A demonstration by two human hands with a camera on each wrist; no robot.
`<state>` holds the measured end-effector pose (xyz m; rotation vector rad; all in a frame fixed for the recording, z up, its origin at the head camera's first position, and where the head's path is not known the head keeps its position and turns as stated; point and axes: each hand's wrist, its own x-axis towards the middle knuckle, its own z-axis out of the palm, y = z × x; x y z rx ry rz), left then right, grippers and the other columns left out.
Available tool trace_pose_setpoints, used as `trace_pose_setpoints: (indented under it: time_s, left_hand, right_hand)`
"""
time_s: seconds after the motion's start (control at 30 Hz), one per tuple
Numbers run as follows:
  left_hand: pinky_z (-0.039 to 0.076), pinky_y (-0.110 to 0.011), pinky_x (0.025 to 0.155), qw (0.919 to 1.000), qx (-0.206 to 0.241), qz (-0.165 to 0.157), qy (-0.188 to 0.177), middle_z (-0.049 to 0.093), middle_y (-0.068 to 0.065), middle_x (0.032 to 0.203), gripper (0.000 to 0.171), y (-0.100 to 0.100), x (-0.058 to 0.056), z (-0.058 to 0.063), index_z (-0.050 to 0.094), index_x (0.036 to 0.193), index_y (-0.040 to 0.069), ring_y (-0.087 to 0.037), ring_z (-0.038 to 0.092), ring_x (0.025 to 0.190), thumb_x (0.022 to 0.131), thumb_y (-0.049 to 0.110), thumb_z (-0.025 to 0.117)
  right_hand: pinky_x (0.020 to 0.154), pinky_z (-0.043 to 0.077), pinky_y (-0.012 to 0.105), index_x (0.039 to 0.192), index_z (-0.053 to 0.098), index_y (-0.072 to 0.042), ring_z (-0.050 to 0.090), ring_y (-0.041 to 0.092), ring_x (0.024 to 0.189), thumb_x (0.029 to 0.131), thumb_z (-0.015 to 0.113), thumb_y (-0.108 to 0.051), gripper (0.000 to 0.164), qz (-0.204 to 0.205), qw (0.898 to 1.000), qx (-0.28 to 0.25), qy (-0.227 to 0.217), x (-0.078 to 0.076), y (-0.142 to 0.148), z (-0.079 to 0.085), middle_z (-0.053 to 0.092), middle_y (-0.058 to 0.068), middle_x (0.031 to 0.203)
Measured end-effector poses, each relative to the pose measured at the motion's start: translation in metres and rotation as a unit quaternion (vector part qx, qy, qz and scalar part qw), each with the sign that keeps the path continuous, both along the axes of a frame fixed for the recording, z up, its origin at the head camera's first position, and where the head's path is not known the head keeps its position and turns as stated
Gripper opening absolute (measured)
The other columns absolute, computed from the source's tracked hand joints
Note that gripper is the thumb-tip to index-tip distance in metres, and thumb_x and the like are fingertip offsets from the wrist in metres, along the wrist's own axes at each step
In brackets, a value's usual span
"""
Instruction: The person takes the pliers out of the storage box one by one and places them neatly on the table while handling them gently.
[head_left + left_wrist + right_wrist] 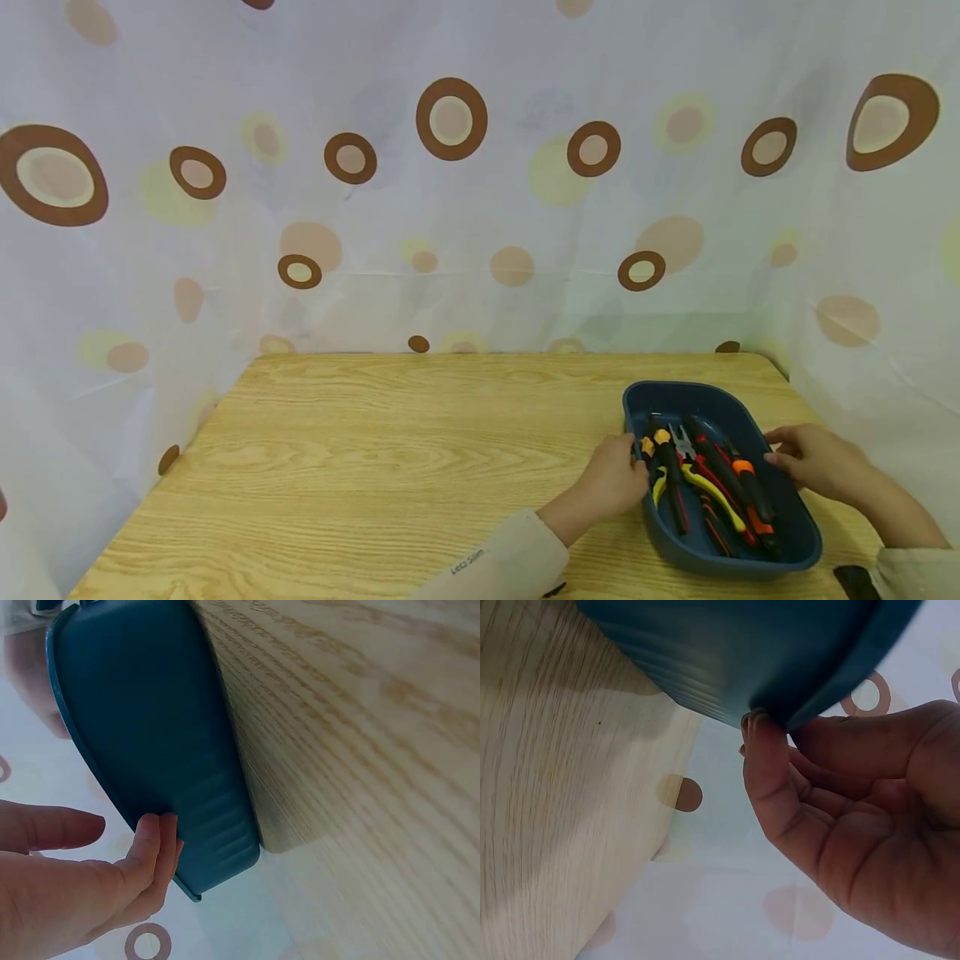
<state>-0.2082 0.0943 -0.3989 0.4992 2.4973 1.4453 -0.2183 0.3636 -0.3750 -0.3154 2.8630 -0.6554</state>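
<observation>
A dark blue plastic bin (720,567) stands at the right of the table with several hand tools in it. Among them are combination pliers (697,472) with red and yellow handles and a screwdriver (752,492) with an orange and black handle. My left hand (611,479) is at the bin's left rim; in the left wrist view its fairly straight fingers (154,851) touch the outer wall, the thumb held apart from the rim. On the opposite side, my right hand (821,462) pinches the rim between thumb and fingers, as the right wrist view shows.
The light wood-grain table (375,467) stretches out to the left of the bin. Behind it and along both sides hangs a white curtain (465,208) with brown and beige circles. Close to the bin's right side is the table's right edge.
</observation>
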Motion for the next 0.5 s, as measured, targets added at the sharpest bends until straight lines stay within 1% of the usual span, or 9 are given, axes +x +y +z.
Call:
trace_pose_setpoints:
  time_s: [0.03,0.1,0.13,0.2,0.27,0.33,0.4,0.43,0.5]
  left_hand:
    - [0.033,-0.020,0.039,0.9999,0.010,0.001,0.000,0.053,-0.003,0.076,0.028,-0.0003,0.0001,-0.0003,0.053,0.114,-0.001,-0.008,0.035,0.040,0.087,0.002,0.047]
    - [0.030,-0.020,0.038,0.9995,0.032,0.000,-0.004,0.045,0.000,0.063,0.027,-0.0009,0.0007,-0.0002,0.056,0.110,0.001,-0.008,0.033,0.039,0.086,-0.001,0.046]
    - [0.030,-0.020,0.038,0.9992,0.040,0.001,-0.008,0.045,0.000,0.063,0.026,-0.0013,0.0010,-0.0001,0.056,0.109,0.002,-0.008,0.032,0.040,0.085,-0.002,0.046]
    - [0.029,-0.020,0.037,0.9987,0.048,0.004,-0.015,0.047,-0.001,0.065,0.031,-0.0018,0.0019,0.0005,0.055,0.114,0.002,-0.008,0.031,0.039,0.085,-0.002,0.045]
    - [0.028,-0.020,0.038,0.9983,0.053,0.009,-0.022,0.054,-0.004,0.077,0.038,-0.0022,0.0028,0.0015,0.050,0.122,0.001,-0.009,0.030,0.038,0.085,-0.002,0.045]
    - [0.028,-0.021,0.038,0.9982,0.053,0.015,-0.025,0.058,-0.007,0.094,0.040,-0.0024,0.0037,0.0023,0.048,0.125,0.001,-0.009,0.029,0.038,0.085,-0.002,0.045]
    - [0.028,-0.020,0.039,0.9983,0.050,0.018,-0.022,0.057,-0.011,0.107,0.042,-0.0025,0.0043,0.0029,0.046,0.126,-0.001,-0.008,0.028,0.038,0.084,-0.002,0.044]
    - [0.028,-0.021,0.039,0.9984,0.049,0.020,-0.021,0.055,-0.010,0.113,0.043,-0.0026,0.0046,0.0030,0.044,0.127,-0.001,-0.008,0.027,0.038,0.084,-0.002,0.044]
    - [0.027,-0.021,0.039,0.9984,0.048,0.022,-0.021,0.054,-0.011,0.116,0.043,-0.0027,0.0051,0.0032,0.043,0.128,-0.002,-0.008,0.025,0.039,0.084,-0.001,0.045]
  right_hand:
    - [0.050,0.046,0.026,0.109,0.046,0.022,0.058,0.012,0.056,0.087,0.053,-0.008,0.039,0.000,1.000,0.003,0.001,0.0002,-0.0004,0.0003,0.063,0.011,0.080]
    - [0.051,0.046,0.027,0.109,0.046,0.022,0.058,0.012,0.055,0.086,0.054,-0.009,0.039,0.000,1.000,0.009,0.000,0.0005,-0.0008,0.0009,0.063,0.013,0.081]
    - [0.051,0.046,0.027,0.109,0.046,0.022,0.058,0.012,0.055,0.086,0.054,-0.009,0.040,0.000,1.000,0.012,0.000,0.0006,-0.0011,0.0011,0.063,0.013,0.081]
    - [0.051,0.045,0.028,0.109,0.046,0.021,0.057,0.012,0.054,0.086,0.055,-0.011,0.040,0.000,1.000,0.018,0.001,0.0009,-0.0016,0.0014,0.063,0.014,0.082]
    - [0.051,0.045,0.029,0.108,0.047,0.021,0.057,0.011,0.054,0.086,0.055,-0.011,0.040,0.003,1.000,0.020,0.004,0.0005,-0.0018,0.0017,0.062,0.014,0.082]
    - [0.050,0.045,0.029,0.108,0.047,0.021,0.057,0.011,0.054,0.085,0.056,-0.010,0.040,0.003,1.000,0.021,0.009,0.0008,-0.0024,0.0014,0.063,0.015,0.082]
    - [0.050,0.045,0.029,0.107,0.048,0.021,0.057,0.011,0.054,0.084,0.056,-0.009,0.038,0.004,1.000,0.022,0.016,0.0011,-0.0030,0.0008,0.063,0.017,0.082]
    - [0.050,0.045,0.029,0.107,0.048,0.021,0.057,0.011,0.054,0.084,0.056,-0.008,0.038,0.004,1.000,0.023,0.018,0.0012,-0.0032,0.0007,0.063,0.017,0.082]
    - [0.050,0.045,0.028,0.107,0.048,0.021,0.056,0.011,0.053,0.083,0.056,-0.006,0.037,0.003,0.999,0.026,0.024,0.0021,-0.0042,0.0008,0.063,0.018,0.082]
